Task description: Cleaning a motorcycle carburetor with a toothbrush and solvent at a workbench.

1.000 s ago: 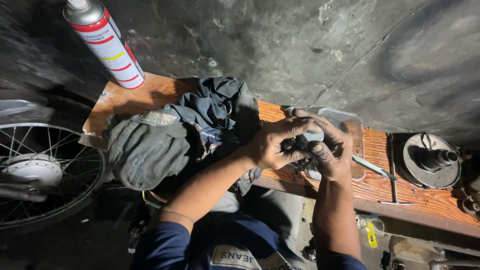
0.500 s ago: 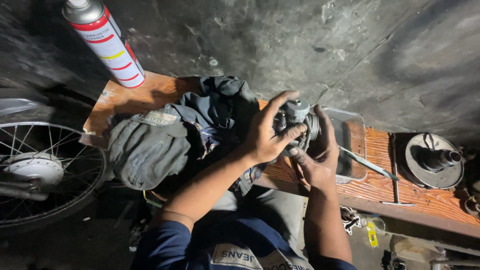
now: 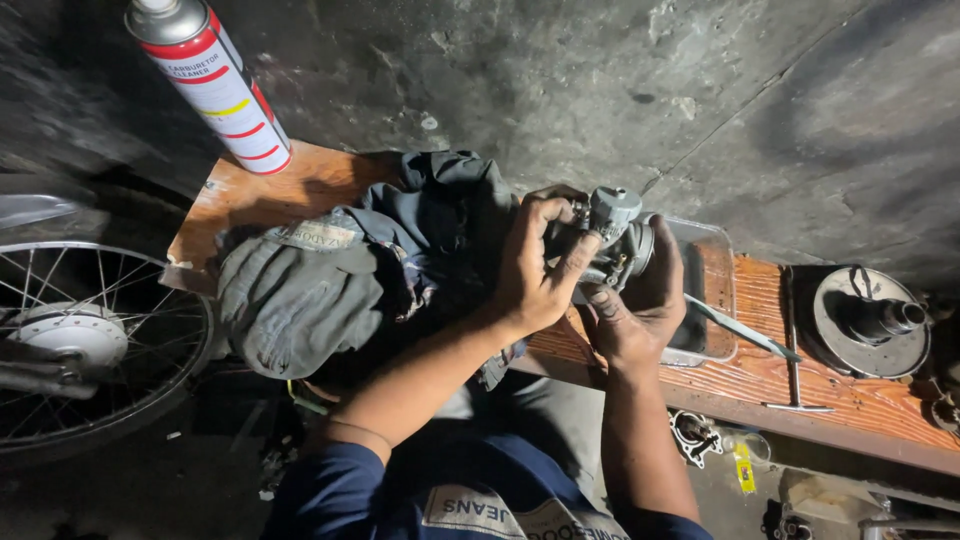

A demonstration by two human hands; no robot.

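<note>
Your left hand (image 3: 530, 270) and right hand (image 3: 635, 305) both clamp the carburetor (image 3: 612, 232), which sits between them above the tray (image 3: 712, 300). A rag pile (image 3: 340, 270) lies just left; the spray can (image 3: 210, 80) stands far left on the board (image 3: 300, 185).

Our left hand (image 3: 535, 265) and right hand (image 3: 630, 315) cover most of the grey metal part (image 3: 615, 225), so we cannot tell its lower shape. The spray can (image 3: 205, 80) and spoked wheel (image 3: 90, 340) run past the frame's edges.
</note>
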